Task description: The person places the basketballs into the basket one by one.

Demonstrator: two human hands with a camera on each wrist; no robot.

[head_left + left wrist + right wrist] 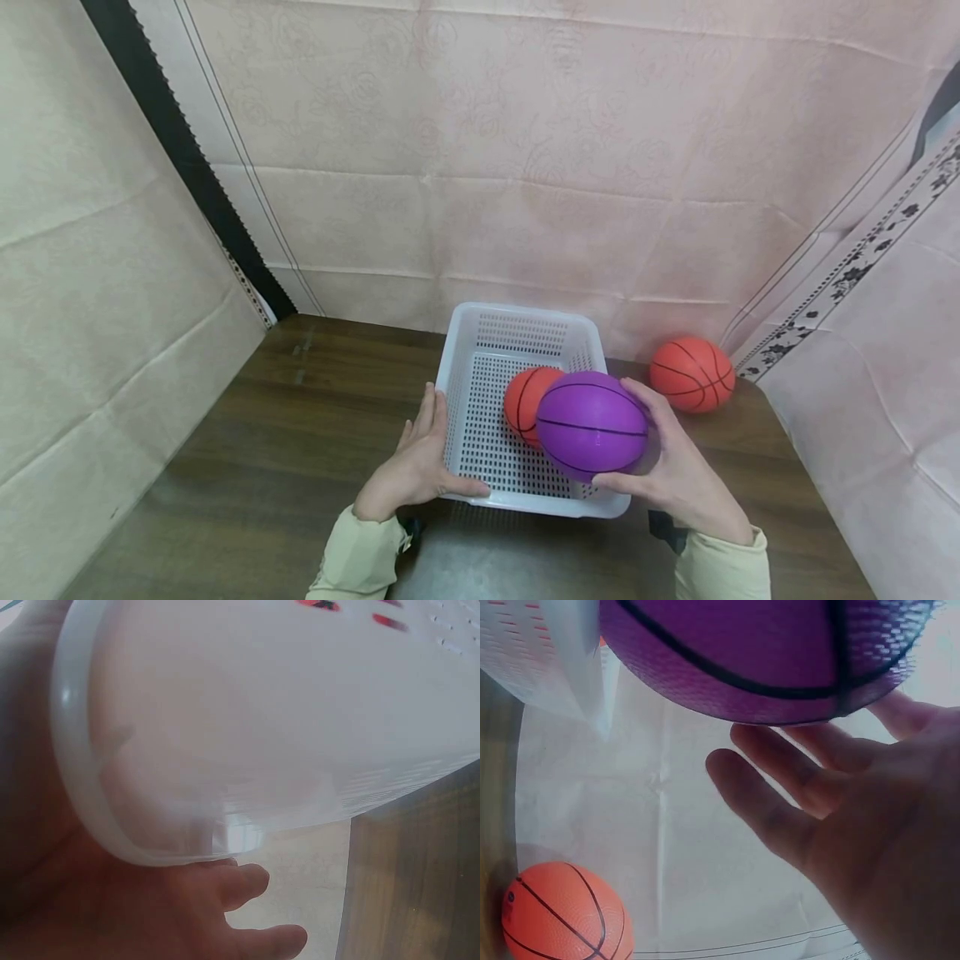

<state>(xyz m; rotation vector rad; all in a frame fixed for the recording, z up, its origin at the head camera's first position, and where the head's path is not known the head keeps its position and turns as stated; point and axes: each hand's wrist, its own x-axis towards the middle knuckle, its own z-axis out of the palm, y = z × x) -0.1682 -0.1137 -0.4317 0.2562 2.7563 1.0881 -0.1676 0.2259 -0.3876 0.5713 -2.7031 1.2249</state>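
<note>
A purple basketball [592,427] is above the right part of a white plastic basket [517,504]. My right hand [678,471] holds it from the right side, with thumb and fingers curved about it; in the right wrist view the fingers [769,806] lie against or close under the purple ball [772,652]. Inside the basket is an orange basketball [523,408], partly hidden by the purple one. My left hand [416,467] rests at the basket's near left corner, fingers extended along the left side and thumb across the near rim. The left wrist view shows the basket wall [225,712] up close.
Another orange basketball [692,375] lies on the brown wooden table [247,500], right of the basket near the back corner. Pale patterned cloth [525,167] hangs behind the table and at both sides. A dark strip [195,167] runs down the left back corner.
</note>
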